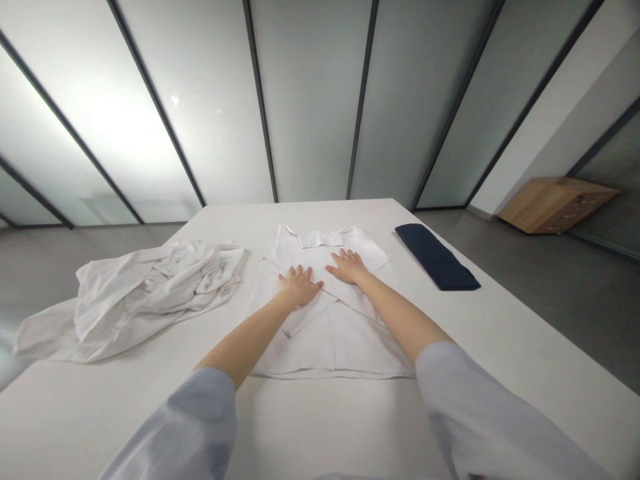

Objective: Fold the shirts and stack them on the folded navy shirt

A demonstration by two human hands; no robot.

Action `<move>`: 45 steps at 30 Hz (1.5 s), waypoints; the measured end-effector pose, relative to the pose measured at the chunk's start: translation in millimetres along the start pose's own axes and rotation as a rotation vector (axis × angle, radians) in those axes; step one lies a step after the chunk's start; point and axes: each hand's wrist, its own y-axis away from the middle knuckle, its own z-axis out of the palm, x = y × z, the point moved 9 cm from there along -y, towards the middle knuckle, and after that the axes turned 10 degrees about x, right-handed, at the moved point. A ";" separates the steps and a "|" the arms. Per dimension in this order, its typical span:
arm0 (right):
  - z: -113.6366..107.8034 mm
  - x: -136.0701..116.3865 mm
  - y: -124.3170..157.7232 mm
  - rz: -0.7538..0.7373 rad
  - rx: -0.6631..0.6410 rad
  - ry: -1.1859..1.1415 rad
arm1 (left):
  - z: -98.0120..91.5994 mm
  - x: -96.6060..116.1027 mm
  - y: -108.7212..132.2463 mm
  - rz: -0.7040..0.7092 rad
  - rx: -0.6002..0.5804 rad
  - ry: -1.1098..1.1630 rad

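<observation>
A long white table (505, 333) fills the lower view, backed by frosted glass panels (310, 100), and everything is placed here relative to the white collared shirt (333, 350) at its middle. Left of the shirt lies a loose, crumpled white garment (150, 300); right of it, a neatly folded navy cloth (435, 257). Farther right and beyond the table, a low wooden cabinet (555, 205) sits on the grey floor.

The shirt lies flat with its collar (323, 238) toward the far edge of the table, and two long folded parts — probably its sleeves, though the picture does not settle it — cross over its middle. Its lower part lies smooth below them.

The left hand (299, 287) and the right hand (349, 267) are both spread open, palms down on the crossed folds, well apart and pinching nothing. Pale blue sleeves (200, 423) cover the forearms near the camera.
</observation>
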 end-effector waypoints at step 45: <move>-32.1 -1.0 84.1 -0.062 0.158 -0.100 | -32.3 -31.0 31.9 0.196 0.229 0.154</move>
